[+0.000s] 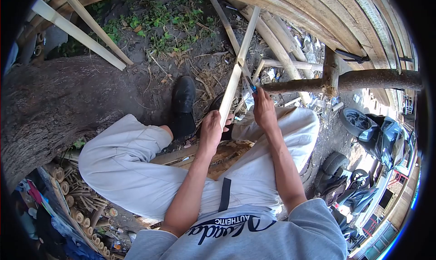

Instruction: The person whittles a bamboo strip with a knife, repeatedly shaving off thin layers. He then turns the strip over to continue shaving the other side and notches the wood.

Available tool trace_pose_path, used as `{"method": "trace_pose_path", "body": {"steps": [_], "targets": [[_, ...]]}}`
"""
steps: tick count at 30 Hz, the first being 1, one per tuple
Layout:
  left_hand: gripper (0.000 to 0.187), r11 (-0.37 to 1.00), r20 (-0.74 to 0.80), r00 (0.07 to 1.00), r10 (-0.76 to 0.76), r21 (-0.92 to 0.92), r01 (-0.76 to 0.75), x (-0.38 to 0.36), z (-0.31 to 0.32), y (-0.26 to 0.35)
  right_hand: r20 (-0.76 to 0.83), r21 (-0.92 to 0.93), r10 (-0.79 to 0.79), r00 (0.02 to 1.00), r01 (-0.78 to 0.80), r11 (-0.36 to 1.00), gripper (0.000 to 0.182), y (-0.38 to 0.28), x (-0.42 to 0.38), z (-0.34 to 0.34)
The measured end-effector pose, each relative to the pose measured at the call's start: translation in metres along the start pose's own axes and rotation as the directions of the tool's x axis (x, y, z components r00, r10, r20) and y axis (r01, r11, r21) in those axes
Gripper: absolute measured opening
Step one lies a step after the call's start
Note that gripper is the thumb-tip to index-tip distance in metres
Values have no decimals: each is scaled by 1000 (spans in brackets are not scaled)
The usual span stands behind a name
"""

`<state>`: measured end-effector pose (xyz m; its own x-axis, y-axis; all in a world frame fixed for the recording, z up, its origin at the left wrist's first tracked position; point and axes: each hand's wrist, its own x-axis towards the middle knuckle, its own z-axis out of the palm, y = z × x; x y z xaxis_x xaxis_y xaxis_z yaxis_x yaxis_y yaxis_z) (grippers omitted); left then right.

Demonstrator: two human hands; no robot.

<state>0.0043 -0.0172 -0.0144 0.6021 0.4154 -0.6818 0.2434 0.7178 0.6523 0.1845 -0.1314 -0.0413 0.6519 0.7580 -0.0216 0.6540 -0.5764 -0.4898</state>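
Note:
My left hand (pixel 211 132) is closed around the near end of a long pale bamboo strip (pixel 232 86), which slants up and away from me. Just right of it, my right hand (pixel 265 108) is wrapped round the handle of a long knife (pixel 245 73). A bit of blue shows at the top of that grip. The blade points away and to the left, touching or crossing the strip near a notched joint. Its far end is hard to tell apart from a darker stick beyond.
A thick trunk (pixel 59 110) lies at left, with two bamboo strips (pixel 81 30) above it. A horizontal branch (pixel 372 80) and bamboo poles (pixel 277 44) are at right. Cut bamboo pieces (pixel 86 223) lie lower left. Motorbikes (pixel 379 133) stand far right.

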Motion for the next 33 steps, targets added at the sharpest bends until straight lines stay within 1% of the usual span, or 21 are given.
{"method": "trace_pose_path", "body": {"steps": [1, 2, 3, 5, 6, 10, 13, 15, 16, 18, 19, 21, 22, 23, 24, 25, 26, 27, 29, 30, 33], "targets": [[39, 1000, 14, 1000, 19, 19, -19, 0, -1, 1, -102, 0, 22, 994, -23, 1000, 24, -13, 3, -12], [42, 999, 30, 999, 35, 41, -36, -1, -1, 1, -148, -42, 75, 986, -82, 996, 27, -26, 6, -23], [42, 999, 30, 999, 34, 40, -36, -1, -2, 1, -148, -43, 76, 986, -83, 996, 27, -26, 5, -24], [44, 998, 40, 998, 49, 43, -50, -2, -1, 0, -202, -136, 118, 972, -148, 980, 27, -24, 3, -28], [44, 998, 43, 998, 46, 44, -47, -2, 0, 0, -216, -84, 131, 967, -152, 985, 25, -19, 2, -24], [45, 998, 58, 996, 61, 29, -63, -2, 1, 2, -284, -88, 99, 954, -129, 988, 22, -3, 2, -11], [45, 998, 55, 997, 63, 22, -64, -2, 0, 3, -281, -67, 107, 954, -131, 989, 19, -3, 3, -11], [45, 997, 53, 996, 69, 22, -71, -2, -1, 4, -206, 24, 117, 971, -115, 993, 19, -5, 5, -15], [45, 997, 35, 997, 72, 38, -74, -3, -1, 6, -206, 24, 116, 972, -114, 993, 19, -7, 4, -20], [45, 996, 14, 997, 76, 52, -76, -4, -1, 8, -148, 86, 30, 989, -17, 996, 19, -11, 1, -32], [44, 994, 3, 997, 82, 78, -82, -5, 0, 10, -146, 87, 29, 989, -16, 996, 19, -14, 3, -33], [44, 991, -7, 996, 84, 104, -83, -5, 0, 11, -247, 40, 124, 961, -117, 992, 20, -16, 4, -35], [44, 989, -9, 996, 89, 116, -88, -6, 1, 11, -259, 3, 61, 964, -62, 998, 21, -9, 5, -31], [44, 988, -9, 995, 96, 126, -94, -6, 2, 10, -260, 0, 63, 964, -66, 998, 21, -6, 3, -29], [44, 988, -6, 995, 96, 126, -95, -6, 2, 10, -205, 32, 37, 978, -31, 999, 21, -6, 3, -28], [44, 981, -20, 994, 107, 164, -102, -5, 1, 9, -151, 67, 8, 989, 3, 998, 21, -6, 3, -28], [44, 974, -37, 992, 119, 201, -110, -5, 0, 10, -114, 127, -42, 993, 56, 990, 20, -5, 1, -33], [44, 974, -42, 992, 123, 199, -112, -5, 0, 11, -113, 129, -47, 992, 62, 990, 20, -9, 1, -35], [43, 977, -45, 992, 117, 182, -107, -5, 1, 13, -140, 214, 174, 975, -142, 966, 21, -14, 0, -35], [43, 978, -47, 992, 116, 181, -105, -5, 1, 12, -138, 214, 174, 975, -142, 966, 21, -15, 1, -35], [43, 976, -45, 993, 110, 191, -100, -5, 2, 10, 0, 153, 248, 969, -245, 957, 24, -19, 3, -37]]}}
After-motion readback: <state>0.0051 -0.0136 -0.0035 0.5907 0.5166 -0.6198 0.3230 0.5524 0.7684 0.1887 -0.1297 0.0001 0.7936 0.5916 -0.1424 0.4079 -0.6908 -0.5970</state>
